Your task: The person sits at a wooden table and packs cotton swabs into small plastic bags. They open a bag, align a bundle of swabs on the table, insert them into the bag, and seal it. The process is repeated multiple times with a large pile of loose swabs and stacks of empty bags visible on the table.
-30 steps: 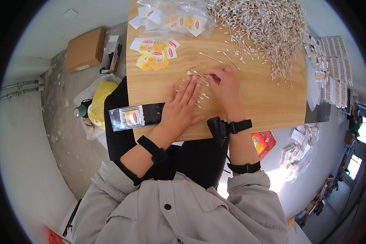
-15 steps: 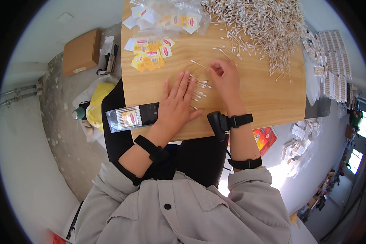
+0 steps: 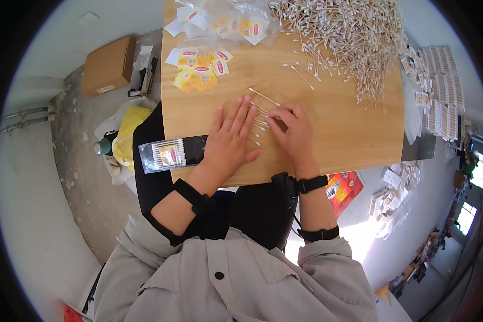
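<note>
The left hand [image 3: 228,137], lying flat, should steady the cotton swabs [image 3: 260,122] lightly, while the right hand [image 3: 294,131], pinched at their right ends, grip I cannot tell, aligns gently.

Bright daylight, glaring window [image 3: 466,217] — curved edges, black corners

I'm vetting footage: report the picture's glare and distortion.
Head view: the floor has a bowed left edge, with black around the frame; head view: a bright patch beside the right sleeve is washed out; head view: the windows at far right glare white.
</note>
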Demonstrator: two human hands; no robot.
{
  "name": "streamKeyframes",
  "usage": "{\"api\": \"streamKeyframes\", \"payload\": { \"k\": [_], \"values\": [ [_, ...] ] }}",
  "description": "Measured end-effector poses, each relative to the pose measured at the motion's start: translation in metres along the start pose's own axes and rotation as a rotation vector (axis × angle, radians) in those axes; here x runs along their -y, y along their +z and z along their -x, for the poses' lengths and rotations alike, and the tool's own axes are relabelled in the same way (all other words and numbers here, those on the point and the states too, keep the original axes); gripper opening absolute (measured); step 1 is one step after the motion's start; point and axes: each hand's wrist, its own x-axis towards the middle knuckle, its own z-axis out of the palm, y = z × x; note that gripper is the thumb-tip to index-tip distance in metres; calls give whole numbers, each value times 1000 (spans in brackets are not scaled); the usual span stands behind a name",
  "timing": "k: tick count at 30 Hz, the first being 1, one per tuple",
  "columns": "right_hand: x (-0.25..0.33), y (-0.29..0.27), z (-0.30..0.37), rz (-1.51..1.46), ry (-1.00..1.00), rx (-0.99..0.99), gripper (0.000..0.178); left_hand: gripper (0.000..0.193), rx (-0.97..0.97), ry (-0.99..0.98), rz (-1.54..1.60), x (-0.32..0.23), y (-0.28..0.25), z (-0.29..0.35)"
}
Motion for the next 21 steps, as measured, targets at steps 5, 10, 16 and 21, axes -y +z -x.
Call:
{"api": "streamKeyframes", "payload": {
  "k": [5, 10, 16, 21],
  "values": [
    [-3, 4, 6, -186, 170, -39, 10, 101, -5, -16, 0, -1, -2, 0],
    [4, 5, -3, -121, 233, -67, 8, 102, 12, -20, -14, -3, -6, -1],
    [-5, 9, -22, -68, 133, -67, 17, 105, -42, -31, 31, 0, -3, 3],
    [-9, 11, -16, -176, -37, 89, 22, 109, -79, -96, 77, 2, -4, 11]
  ]
}}
